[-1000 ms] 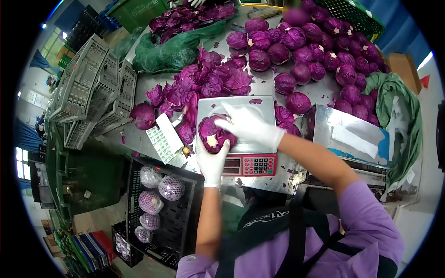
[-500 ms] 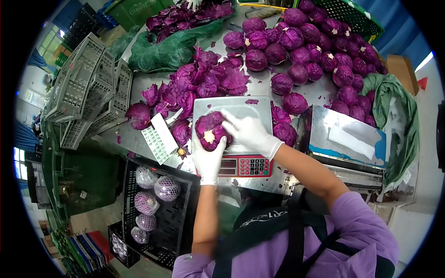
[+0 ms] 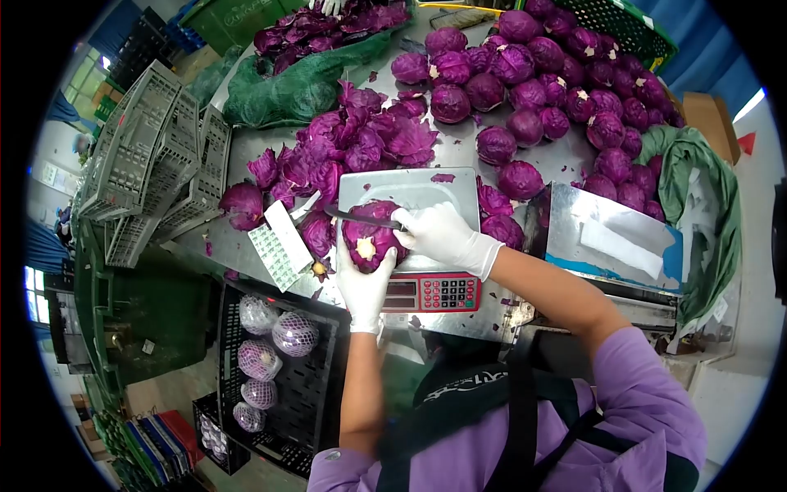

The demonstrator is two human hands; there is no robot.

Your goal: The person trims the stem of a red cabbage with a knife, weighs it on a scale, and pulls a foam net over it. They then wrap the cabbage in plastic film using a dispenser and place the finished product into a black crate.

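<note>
My gloved left hand (image 3: 361, 283) is wrapped round the lower left side of a red cabbage (image 3: 381, 234), whose pale cut stem faces up. The cabbage is over the metal pan of a scale (image 3: 447, 184) with a red keypad front. My gloved right hand (image 3: 438, 234) grips a knife (image 3: 357, 216), its dark curved blade pointing left across the top of the cabbage. Loose purple leaves (image 3: 352, 148) are heaped beyond the scale. A sheet of green-printed labels (image 3: 277, 254) is to the left of it.
Many cabbages (image 3: 525, 94) are piled at the back right. A black crate (image 3: 328, 369) holds several net-wrapped cabbages at lower left. Grey crates (image 3: 135, 156) stand at left, a metal box (image 3: 607, 238) at right. A green net bag (image 3: 287, 90) lies behind; another person's gloved hand (image 3: 329, 6) shows at the top.
The knife blade now shows over the cabbage, and my right hand has closed round its handle. Earlier the fingers of that hand were spread near the cabbage's top.
</note>
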